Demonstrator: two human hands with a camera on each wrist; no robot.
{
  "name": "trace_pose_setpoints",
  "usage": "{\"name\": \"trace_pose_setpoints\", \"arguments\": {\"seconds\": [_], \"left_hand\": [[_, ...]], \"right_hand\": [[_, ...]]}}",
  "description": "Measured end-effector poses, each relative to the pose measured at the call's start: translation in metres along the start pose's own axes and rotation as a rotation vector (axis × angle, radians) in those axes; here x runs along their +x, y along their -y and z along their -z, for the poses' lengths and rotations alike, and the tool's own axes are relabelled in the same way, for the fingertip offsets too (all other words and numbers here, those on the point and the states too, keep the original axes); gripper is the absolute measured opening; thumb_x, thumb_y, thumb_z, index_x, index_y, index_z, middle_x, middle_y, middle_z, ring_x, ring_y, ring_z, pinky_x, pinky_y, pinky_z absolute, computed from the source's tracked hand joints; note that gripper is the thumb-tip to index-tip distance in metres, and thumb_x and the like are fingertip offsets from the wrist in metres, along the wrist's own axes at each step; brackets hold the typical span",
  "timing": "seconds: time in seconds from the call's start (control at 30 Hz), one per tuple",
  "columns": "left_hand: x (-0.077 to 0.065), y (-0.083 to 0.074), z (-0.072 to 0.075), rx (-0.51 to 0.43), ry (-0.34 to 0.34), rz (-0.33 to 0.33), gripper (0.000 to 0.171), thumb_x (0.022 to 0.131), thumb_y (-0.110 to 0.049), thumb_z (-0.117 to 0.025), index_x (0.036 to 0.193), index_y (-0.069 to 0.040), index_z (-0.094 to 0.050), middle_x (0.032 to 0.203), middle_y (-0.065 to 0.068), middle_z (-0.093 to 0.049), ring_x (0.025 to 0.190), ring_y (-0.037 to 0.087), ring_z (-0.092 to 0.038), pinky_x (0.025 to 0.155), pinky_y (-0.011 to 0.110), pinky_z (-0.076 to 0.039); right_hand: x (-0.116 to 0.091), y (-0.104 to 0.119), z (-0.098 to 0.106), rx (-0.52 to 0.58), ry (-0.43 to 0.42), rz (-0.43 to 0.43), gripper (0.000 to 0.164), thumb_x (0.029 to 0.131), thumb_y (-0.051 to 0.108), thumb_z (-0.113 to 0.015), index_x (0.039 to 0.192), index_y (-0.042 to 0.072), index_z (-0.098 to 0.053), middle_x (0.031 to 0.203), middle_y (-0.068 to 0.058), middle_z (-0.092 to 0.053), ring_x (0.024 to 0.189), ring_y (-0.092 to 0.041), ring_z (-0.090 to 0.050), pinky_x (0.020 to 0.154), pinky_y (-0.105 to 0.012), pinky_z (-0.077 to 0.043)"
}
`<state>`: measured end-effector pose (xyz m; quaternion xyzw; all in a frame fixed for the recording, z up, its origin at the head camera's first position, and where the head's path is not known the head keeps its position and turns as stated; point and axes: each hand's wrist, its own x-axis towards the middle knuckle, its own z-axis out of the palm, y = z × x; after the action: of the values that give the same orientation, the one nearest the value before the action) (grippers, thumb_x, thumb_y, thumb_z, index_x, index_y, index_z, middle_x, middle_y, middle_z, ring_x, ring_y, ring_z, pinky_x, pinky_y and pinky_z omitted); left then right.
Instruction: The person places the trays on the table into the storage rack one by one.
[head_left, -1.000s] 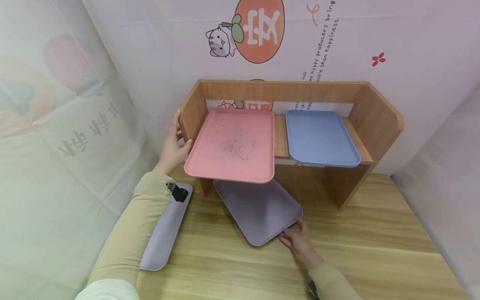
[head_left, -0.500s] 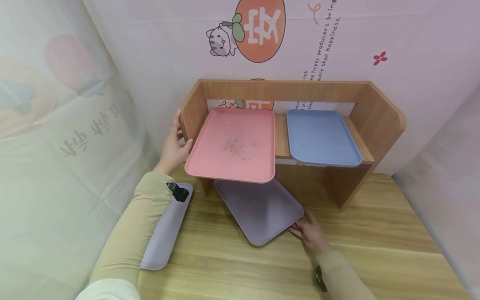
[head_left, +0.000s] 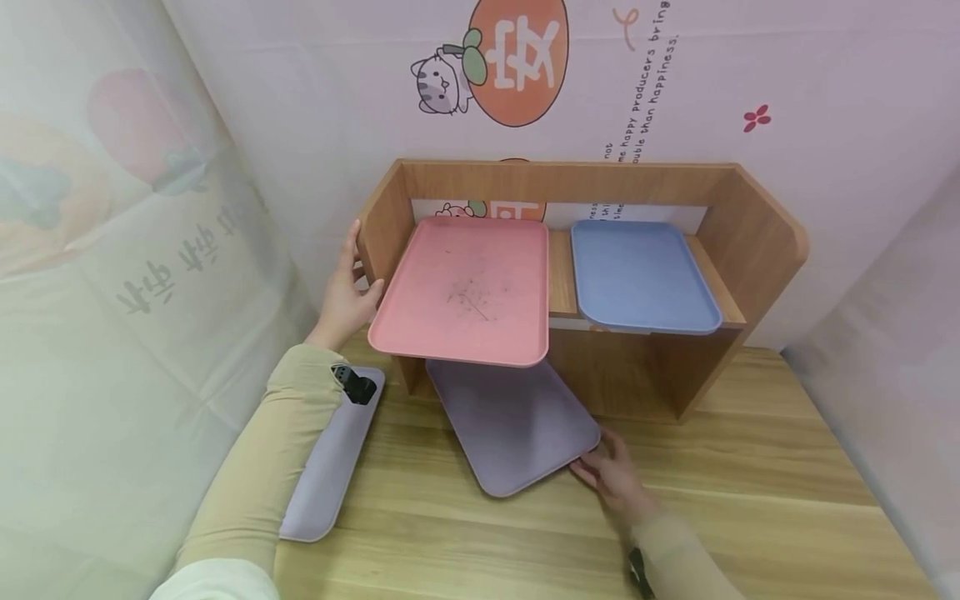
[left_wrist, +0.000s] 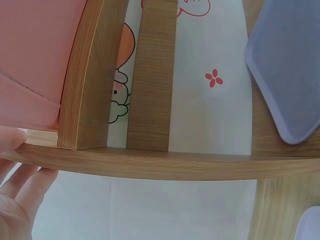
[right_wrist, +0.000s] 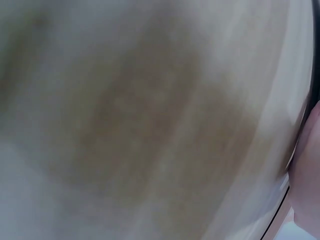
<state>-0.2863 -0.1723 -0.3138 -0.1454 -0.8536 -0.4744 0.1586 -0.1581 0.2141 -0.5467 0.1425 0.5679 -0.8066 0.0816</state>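
Observation:
My left hand (head_left: 348, 296) grips the left side panel of a wooden desktop shelf (head_left: 562, 183), thumb on one face and fingers on the other, as the left wrist view also shows. A purple tray (head_left: 521, 433) lies askew, its back part inside the lower compartment and its front corner sticking out over the table. My right hand (head_left: 615, 479) holds this tray by its right front edge near the corner. On the upper board lie a pink tray (head_left: 468, 292) with a faint plant print and a blue tray (head_left: 645, 275). The right wrist view is mostly blurred.
Another pale purple tray (head_left: 337, 458) lies on the wooden table (head_left: 450, 542) at the left, partly under my left forearm. Printed cloth (head_left: 675, 100) hangs behind the shelf and on both sides. Both upper trays overhang the board's front edge.
My right hand has shifted right along the purple tray's edge towards its corner. The tray's front has turned slightly to the left. The left hand and upper trays stay put.

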Motion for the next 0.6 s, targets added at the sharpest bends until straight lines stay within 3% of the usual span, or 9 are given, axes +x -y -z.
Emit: {"name": "trace_pose_setpoints", "arguments": {"seconds": [0.37,0.6], "left_hand": [[-0.001,0.000,0.000,0.011,0.004,-0.001,0.093,0.090,0.001,-0.056,0.149,-0.044,-0.001,0.143,0.023,-0.034,0.124,0.046,-0.046,0.094,0.056,-0.046],[0.000,0.002,0.001,0.011,0.012,0.014,0.094,0.090,-0.001,-0.056,0.148,-0.047,0.001,0.144,0.022,-0.033,0.125,0.045,-0.045,0.096,0.056,-0.046]], "right_hand": [[-0.014,0.000,0.005,0.008,0.133,-0.104,0.053,0.096,-0.004,-0.038,0.137,0.008,-0.007,0.096,-0.006,-0.057,0.085,-0.011,-0.065,0.085,-0.029,-0.055],[-0.022,-0.001,0.007,-0.052,0.302,-0.135,0.045,0.103,0.015,-0.034,0.137,0.006,-0.005,0.104,-0.005,-0.058,0.098,-0.013,-0.062,0.091,-0.034,-0.053]]}}
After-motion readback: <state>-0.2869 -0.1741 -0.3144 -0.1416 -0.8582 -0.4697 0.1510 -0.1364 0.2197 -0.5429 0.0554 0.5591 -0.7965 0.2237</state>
